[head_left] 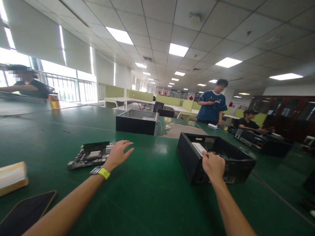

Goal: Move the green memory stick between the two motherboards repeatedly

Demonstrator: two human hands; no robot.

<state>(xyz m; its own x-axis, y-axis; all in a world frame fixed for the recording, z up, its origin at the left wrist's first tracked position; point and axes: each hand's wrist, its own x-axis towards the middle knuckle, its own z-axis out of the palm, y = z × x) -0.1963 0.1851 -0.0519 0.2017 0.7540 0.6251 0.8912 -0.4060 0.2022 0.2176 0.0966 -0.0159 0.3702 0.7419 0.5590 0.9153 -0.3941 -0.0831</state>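
Green tabletop [152, 186] extends under a panelled ceiling [157, 26] with lit squares. Landmark: the black case [184, 159], standing on the tabletop.

Left hand [118, 153]: left of the case, arm extended forward, palm down, fingers extended and thumb spread apart. It overlaps the right end of the board [94, 154] in view; contact cannot be confirmed. A watch [104, 173] with a yellow-green strap is on the wrist.

Right hand [214, 166]: at the near rim of the case, arm extended forward, fingers curled, thumb uppermost. A thin dark piece [207, 149] shows by the thumb; whether it is pinched cannot be told.

Orientation: the case stands open side up, its near wall running left to right. A white unit [197, 147] sits inside, toward the left wall. The board lies left of the case, long axis left to right, right end slightly farther away.

Clearances: a broad strip of tabletop separates board and case. A second case [135, 126] stands beyond the case, to its left, well apart. Right of the case, a seam [273, 190] crosses the tabletop.
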